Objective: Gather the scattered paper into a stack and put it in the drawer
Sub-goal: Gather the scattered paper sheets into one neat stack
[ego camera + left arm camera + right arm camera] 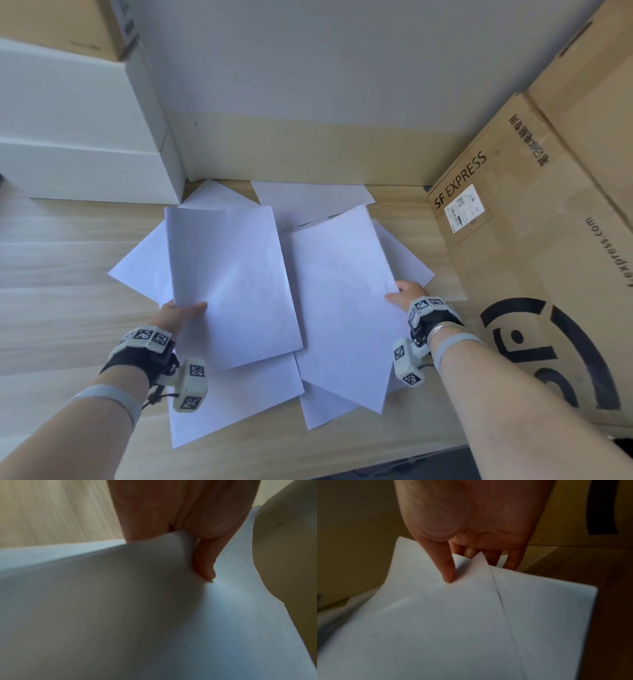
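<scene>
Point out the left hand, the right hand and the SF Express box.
left hand (183,313), head view, back of hand at the paper's edge.
right hand (406,293), head view, knuckles.
SF Express box (534,240), head view, top panel.

Loose paper sheets (329,198) overlap mid-desk (51,291), fanned toward the back wall. Left hand (181,313) pinches a sheet (229,284) lying left; right hand (406,294) pinches another sheet (342,301) lying right. White boxes (85,137) back-left; cardboard box (531,257) right.

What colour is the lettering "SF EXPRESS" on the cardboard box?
Black, on the brown cardboard box; it shows best in the head view.
</scene>
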{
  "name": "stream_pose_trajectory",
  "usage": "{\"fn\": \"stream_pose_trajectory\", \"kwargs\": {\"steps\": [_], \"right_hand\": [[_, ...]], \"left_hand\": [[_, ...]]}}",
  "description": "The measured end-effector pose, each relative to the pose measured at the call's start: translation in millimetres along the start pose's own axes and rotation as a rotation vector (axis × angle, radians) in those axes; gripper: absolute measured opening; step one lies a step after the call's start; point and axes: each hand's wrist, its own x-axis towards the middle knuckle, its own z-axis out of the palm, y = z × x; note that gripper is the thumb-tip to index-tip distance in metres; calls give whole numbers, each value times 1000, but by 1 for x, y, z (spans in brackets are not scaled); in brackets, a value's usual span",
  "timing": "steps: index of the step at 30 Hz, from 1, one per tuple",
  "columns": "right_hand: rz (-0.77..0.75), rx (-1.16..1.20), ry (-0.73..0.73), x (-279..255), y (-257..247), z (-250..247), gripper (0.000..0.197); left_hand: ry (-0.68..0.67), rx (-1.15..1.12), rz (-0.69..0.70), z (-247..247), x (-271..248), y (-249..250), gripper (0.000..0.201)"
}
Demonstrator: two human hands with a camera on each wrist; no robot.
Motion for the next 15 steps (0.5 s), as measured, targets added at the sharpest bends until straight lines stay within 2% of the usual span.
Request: {"fn": "stream_pose_trajectory", "kwargs": {"steps": [4,5,8,9,12,15], "right_hand": [[-47,-220,-131,-5,-5,16,32],[-60,-231,-153,-5,-8,20,38],[-116,-269,-172,-6,-16,30,75],[-128,-320,-171,-6,-18,34,81],[-146,-375,-164,-1,-17,41,69],[-69,-217,-72,2,-11,33,53]], "left_hand": [[3,39,-15,3,-3,-1,46],[10,42,-13,4,-3,-2,45],[28,59,-10,9,-7,-1,45],[24,55,-10,11,-7,-1,45],[19,50,-16,13,-9,1,44],[19,41,-20,12,-11,2,44]]}}
